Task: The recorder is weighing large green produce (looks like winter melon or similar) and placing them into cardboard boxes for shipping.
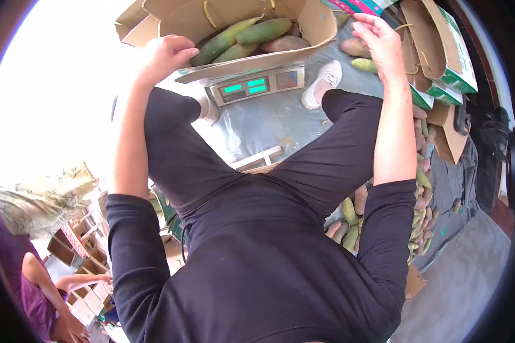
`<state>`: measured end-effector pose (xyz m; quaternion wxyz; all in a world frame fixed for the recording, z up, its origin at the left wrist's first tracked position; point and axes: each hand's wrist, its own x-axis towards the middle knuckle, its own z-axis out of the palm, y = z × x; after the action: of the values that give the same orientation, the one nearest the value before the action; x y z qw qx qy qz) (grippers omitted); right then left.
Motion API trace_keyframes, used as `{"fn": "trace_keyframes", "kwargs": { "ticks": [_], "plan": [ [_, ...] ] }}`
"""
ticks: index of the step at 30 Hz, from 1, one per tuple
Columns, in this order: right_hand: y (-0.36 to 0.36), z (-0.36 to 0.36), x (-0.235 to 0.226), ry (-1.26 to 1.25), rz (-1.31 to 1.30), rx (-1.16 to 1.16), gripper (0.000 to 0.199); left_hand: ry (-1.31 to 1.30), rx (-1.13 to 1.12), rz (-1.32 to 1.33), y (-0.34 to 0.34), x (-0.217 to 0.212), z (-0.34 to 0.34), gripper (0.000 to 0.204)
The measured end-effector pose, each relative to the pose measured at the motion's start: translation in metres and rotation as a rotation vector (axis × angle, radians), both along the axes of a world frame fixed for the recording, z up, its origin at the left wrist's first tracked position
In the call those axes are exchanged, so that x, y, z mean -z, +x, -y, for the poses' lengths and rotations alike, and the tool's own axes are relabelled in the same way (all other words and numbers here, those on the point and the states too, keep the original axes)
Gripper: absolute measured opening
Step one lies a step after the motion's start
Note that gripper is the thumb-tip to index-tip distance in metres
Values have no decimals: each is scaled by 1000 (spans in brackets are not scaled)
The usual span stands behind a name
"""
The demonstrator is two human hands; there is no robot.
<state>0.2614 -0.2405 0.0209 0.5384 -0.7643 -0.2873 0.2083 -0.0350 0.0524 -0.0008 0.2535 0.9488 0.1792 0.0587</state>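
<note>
Mangoes [243, 35] are piled in the box [320, 26] on the scale [257, 86]. The left hand [165, 54] is curled over the box's near edge; the right hand [380, 37], fingers loosely spread, hovers above loose mangoes [360, 54]. If that edge is pressed down, the box could probably tip and spill.

Harsh daylight floods in from the upper left, and that whole quarter burns out to pure white, swallowing any detail behind the left hand [163, 54] and forearm. The open cardboard box [317, 26] and the mangoes [252, 35] inside sit in clear, even light with good colour. The scale [257, 84] shows a glowing green display, readable as light only. The black clothing soaks up light and goes nearly flat. Right side falls darker, shaded near the rim. Fisheye bending curves the edges, a black ring frames the view, and the lower-left corner looks soft and smeared.
</note>
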Motion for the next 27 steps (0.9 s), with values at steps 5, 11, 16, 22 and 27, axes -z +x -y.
{"fn": "trace_keyframes", "kwargs": {
  "ticks": [5, 11, 16, 22, 27],
  "plan": [
    [0, 1, -2, -3, 15, 21, 30, 51, -26, 20, 1, -2, -1, 25],
    [1, -1, -1, -35, 5, 2, 30, 87, -71, -21, 2, -14, 3, 24],
    [0, 0, -4, -46, 20, 13, 31, 68, -72, 10, 2, -11, 1, 24],
    [4, -1, 4, -71, 31, -23, 32, 77, -72, 10, -4, -7, -3, 24],
    [2, 1, -1, -92, 29, -10, 32, 64, -58, 33, -1, -2, -3, 24]
  ]
}}
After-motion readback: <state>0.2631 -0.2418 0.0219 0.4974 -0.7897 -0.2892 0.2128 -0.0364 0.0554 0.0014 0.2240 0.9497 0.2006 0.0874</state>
